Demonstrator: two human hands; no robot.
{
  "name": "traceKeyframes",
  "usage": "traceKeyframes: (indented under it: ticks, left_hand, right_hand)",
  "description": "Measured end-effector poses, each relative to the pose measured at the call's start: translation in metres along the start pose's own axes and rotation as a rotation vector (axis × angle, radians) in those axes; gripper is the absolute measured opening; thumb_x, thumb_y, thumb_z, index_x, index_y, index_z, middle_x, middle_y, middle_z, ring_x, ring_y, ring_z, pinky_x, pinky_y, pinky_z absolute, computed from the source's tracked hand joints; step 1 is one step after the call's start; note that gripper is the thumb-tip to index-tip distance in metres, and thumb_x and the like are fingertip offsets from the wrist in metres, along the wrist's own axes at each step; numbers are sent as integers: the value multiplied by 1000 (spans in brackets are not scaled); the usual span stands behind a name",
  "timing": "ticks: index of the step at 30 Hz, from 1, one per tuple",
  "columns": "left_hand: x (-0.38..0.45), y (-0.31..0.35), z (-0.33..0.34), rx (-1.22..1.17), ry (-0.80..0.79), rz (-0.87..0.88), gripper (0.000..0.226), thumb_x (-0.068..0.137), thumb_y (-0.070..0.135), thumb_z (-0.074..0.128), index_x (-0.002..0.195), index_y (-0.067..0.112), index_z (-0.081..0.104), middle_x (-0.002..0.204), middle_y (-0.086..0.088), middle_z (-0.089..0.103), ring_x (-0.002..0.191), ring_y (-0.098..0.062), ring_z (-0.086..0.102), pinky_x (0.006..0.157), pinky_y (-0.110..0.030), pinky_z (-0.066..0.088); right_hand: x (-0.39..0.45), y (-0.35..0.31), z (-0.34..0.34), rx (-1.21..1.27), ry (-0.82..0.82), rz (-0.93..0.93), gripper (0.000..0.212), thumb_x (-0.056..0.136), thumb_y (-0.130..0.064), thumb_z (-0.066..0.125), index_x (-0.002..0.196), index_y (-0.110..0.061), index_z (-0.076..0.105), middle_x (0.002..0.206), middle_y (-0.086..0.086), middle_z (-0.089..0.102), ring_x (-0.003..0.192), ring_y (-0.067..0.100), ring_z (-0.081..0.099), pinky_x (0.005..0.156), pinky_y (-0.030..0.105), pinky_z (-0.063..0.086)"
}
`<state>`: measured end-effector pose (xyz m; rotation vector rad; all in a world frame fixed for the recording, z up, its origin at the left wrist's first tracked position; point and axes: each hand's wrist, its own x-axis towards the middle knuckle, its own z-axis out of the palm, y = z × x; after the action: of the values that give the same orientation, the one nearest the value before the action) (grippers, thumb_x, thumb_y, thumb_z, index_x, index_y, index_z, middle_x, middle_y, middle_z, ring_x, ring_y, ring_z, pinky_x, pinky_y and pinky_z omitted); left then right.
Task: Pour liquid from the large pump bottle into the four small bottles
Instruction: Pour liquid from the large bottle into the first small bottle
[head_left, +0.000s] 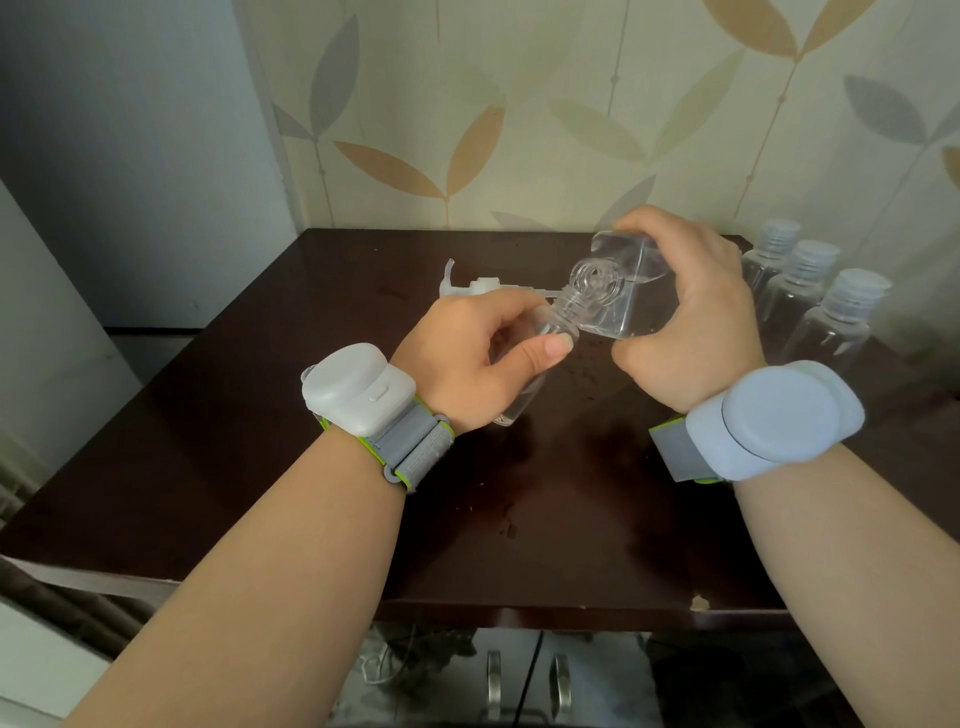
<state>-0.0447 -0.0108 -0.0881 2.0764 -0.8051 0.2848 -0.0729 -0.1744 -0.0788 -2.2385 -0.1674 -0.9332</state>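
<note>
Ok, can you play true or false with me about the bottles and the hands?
1. The right hand tips the big bottle. True.
2. The left hand holds nothing. False: it grips a small bottle.
3. Three small bottles stand on the right. True.
4. The pump top is screwed onto the big bottle. False: it lies on the table.

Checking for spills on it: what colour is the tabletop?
Very dark glossy brown, the tabletop shows best in the head view, the only one.
</note>
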Motion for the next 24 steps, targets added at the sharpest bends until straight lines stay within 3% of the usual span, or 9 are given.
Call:
traceKeyframes:
  ticks: [6,12,18,24]
  left_hand:
    - [0,-1,0,-1,17,11,35,77,38,52,92,9,65,74,-15,65,69,-20,54,65,-29,43]
    - [1,-1,0,-20,-3,9,28,78,37,52,85,13,63,68,-12,60,57,-7,45,61,-25,41]
    - [0,-1,0,-17,-4,-5,29,77,39,52,88,15,64,69,-6,60,60,-11,50,64,-31,45]
    - [0,-2,0,-20,-2,3,24,78,38,52,83,17,62,72,-12,62,62,-19,53,65,-35,46]
  right_hand:
    - [1,1,-1,-3,3,3,59,56,9,60,110,-15,56,95,-2,42,94,15,31,98,57,28]
    - [0,0,0,-1,11,1,61,55,10,59,110,-14,56,95,-2,42,94,15,31,98,58,28]
    - [0,1,1,-6,10,1,62,55,11,59,111,-15,56,95,-2,42,95,15,31,97,52,30]
    - [0,1,0,-9,12,-17,60,57,10,60,112,-14,56,95,-2,41,94,16,31,96,49,31]
